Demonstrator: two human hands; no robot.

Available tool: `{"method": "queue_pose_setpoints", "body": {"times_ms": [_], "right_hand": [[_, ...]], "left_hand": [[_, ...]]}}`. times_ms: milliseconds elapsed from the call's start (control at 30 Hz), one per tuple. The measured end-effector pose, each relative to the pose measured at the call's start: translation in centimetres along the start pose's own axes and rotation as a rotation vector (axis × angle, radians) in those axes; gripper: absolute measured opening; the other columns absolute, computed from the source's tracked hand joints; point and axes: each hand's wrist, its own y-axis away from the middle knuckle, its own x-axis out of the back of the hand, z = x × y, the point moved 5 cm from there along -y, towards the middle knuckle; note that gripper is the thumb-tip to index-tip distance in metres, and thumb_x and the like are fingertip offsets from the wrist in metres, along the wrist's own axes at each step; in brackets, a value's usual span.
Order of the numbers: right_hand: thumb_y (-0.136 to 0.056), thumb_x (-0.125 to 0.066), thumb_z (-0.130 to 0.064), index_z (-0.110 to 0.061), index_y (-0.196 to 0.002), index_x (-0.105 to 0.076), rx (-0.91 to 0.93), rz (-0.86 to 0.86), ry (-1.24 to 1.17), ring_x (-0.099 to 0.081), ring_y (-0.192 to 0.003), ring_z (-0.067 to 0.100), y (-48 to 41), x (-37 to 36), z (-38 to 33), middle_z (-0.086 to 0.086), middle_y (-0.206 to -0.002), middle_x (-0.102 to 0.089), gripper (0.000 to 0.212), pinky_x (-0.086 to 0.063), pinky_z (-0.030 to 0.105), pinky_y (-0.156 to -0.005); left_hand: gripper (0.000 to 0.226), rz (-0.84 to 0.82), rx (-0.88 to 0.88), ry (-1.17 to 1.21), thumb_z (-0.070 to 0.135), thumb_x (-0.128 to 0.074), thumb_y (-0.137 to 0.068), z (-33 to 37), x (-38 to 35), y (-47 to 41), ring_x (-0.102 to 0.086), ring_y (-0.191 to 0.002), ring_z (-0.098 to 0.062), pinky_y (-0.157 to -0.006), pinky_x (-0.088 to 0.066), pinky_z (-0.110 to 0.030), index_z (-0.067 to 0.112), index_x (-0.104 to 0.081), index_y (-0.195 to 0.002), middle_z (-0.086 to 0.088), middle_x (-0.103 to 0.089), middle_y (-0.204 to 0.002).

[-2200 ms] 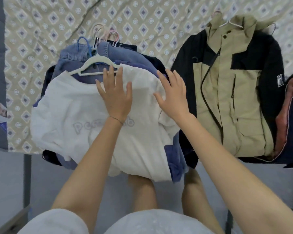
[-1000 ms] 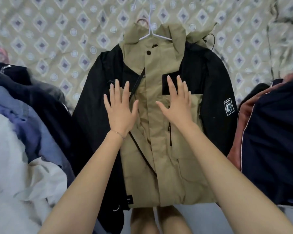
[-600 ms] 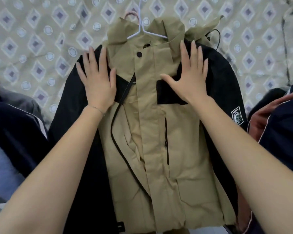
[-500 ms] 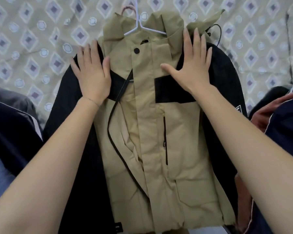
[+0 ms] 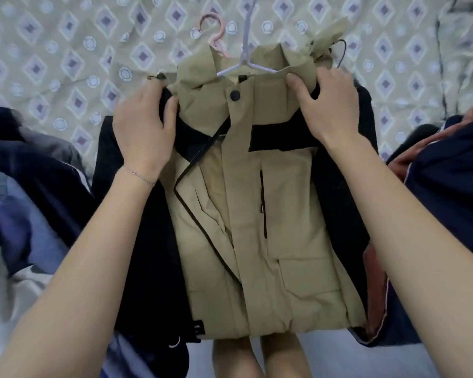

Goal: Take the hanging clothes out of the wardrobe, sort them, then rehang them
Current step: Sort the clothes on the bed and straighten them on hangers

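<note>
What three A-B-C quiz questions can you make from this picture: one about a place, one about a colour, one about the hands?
1. Where is the pink hanger? A. left of the white hanger B. on a pocket C. on the floor
2. What colour is the jacket front? A. red B. khaki C. green
3. What are the left hand and right hand doing? A. waving B. lying flat C. gripping the jacket
Answers: 1 A, its hook lies beside the white one on the bedspread. 2 B, khaki between black sleeves. 3 C, thumbs and fingers clasp its shoulders.
</note>
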Motion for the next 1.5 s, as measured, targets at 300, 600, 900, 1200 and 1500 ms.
{"method": "queue_pose_setpoints", "body": {"times_ms": [300, 600, 900, 1200, 1500], "right_hand": [[-0.086, -0.044, -0.073, -0.016, -0.062, -0.048, -0.047, -0.143, -0.139, -0.053, -0.067, 0.025, 14.0, 7.3, 0.5, 0.003, -0.064, -0.056, 0.062, -0.032, 0.038, -0.059], [-0.084, -0.051, -0.073, -0.004, -0.067, -0.048, -0.123, -0.259, -0.223, -0.052, -0.063, 0.025, 27.8, 14.9, 0.9, 0.009, -0.062, -0.054, 0.071, -0.038, 0.042, -0.061], [-0.082, -0.055, -0.071, -0.02, -0.06, -0.035, 0.005, -0.146, -0.298, -0.047, -0.06, 0.022, 36.3, 25.3, 1.8, -0.001, -0.057, -0.044, 0.058, -0.041, 0.042, -0.066], [-0.077, -0.053, -0.078, -0.008, -0.073, -0.057, 0.089, -0.047, -0.348, -0.055, -0.069, 0.027, 41.9, 30.5, 0.9, 0.006, -0.068, -0.06, 0.07, -0.047, 0.048, -0.081], [-0.077, -0.054, -0.076, -0.013, -0.065, -0.044, 0.16, 0.069, -0.319, -0.046, -0.072, 0.023, 48.4, 33.9, -2.6, 0.004, -0.065, -0.05, 0.065, -0.038, 0.043, -0.086]], "left_hand": [[0.037, -0.114, -0.017, 0.026, 0.041, -0.039, -0.097, 4.2, 9.4, 12.3, -0.062, -0.082, -0.035, -0.06, -0.04, -0.04, 0.012, -0.062, -0.097, -0.01, -0.067, -0.088], [0.035, -0.145, 0.038, 0.047, 0.039, -0.042, -0.095, 9.2, 17.8, 24.8, -0.065, -0.077, -0.031, -0.056, -0.039, -0.034, 0.014, -0.067, -0.099, -0.007, -0.069, -0.086], [0.031, -0.001, 0.142, 0.086, 0.036, -0.049, -0.096, 16.7, 26.3, 35.1, -0.064, -0.083, -0.031, -0.062, -0.045, -0.04, 0.013, -0.067, -0.103, -0.008, -0.07, -0.09], [0.017, 0.116, 0.27, 0.166, 0.034, -0.058, -0.093, 19.6, 32.9, 42.4, -0.064, -0.089, -0.02, -0.066, -0.04, -0.031, 0.022, -0.067, -0.101, 0.005, -0.072, -0.093], [0.016, 0.217, 0.289, 0.277, 0.035, -0.058, -0.088, 19.1, 38.1, 49.0, -0.062, -0.079, -0.015, -0.065, -0.039, -0.028, 0.022, -0.065, -0.092, 0.011, -0.067, -0.082]]}}
